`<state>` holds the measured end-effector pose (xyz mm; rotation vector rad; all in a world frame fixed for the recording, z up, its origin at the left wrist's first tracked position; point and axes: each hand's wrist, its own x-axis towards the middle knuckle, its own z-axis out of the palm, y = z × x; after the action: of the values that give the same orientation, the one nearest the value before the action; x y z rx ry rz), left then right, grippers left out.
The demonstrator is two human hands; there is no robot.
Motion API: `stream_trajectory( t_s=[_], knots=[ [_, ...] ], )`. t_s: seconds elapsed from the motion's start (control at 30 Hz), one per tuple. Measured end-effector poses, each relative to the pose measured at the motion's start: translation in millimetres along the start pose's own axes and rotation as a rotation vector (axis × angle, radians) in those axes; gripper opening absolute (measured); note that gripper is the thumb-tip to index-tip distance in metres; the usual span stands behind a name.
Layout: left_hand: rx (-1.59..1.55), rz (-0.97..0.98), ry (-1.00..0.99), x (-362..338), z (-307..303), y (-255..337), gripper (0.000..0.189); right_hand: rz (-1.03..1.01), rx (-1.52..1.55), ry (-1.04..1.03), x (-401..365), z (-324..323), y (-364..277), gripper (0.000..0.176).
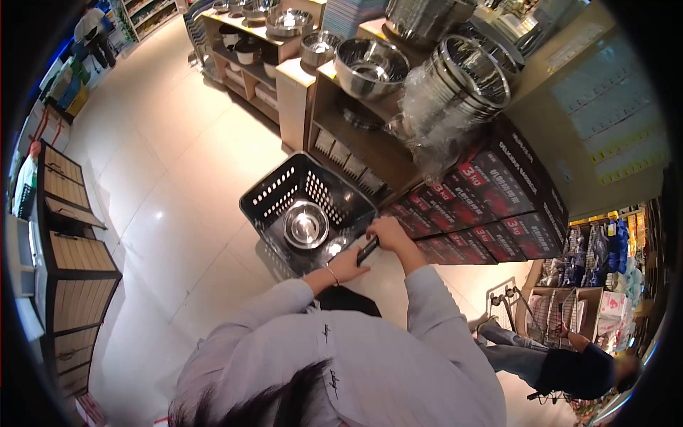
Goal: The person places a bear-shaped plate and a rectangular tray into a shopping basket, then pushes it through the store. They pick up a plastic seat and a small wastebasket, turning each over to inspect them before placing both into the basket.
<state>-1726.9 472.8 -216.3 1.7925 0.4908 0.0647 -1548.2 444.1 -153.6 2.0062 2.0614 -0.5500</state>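
Observation:
A black plastic shopping basket with slotted walls is in front of my body, above the pale floor. Inside it lies a shiny round steel bowl. A short dark stretch of the basket's handle shows between my hands. My left hand, with a thin bracelet at the wrist, is closed around the near end of this handle. My right hand is curled around its other end, close to the basket's right corner. Some fingertips of both hands are hidden.
Steel basins and plastic-wrapped stacked bowls stand on the shelving ahead. Stacked dark cartons are on my right. Slatted cabinets line the left. A person with a wire cart is at the lower right; another person is far off.

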Motion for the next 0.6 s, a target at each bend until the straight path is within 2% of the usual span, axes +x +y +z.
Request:
stream_trajectory(
  t_s=[0.13,0.2,0.47,0.6],
  knots=[
    [-0.010,-0.133,-0.038,5.3,-51.7,4.9,0.055,-0.023,0.021,0.009,48.7,-6.9,-0.7,0.025],
    [0.043,-0.051,0.029,11.6,-67.6,-11.4,0.053,-0.028,0.039,0.019,69.5,-10.3,-3.3,0.024],
    [0.050,-0.112,-0.024,17.1,-126.8,-23.2,0.053,0.048,-0.022,-0.085,126.7,-27.4,-19.8,0.016],
    [0.048,-0.061,0.010,24.1,-143.9,-33.5,0.053,0.032,0.037,-0.148,151.2,-36.6,-18.6,0.016]
  ],
)
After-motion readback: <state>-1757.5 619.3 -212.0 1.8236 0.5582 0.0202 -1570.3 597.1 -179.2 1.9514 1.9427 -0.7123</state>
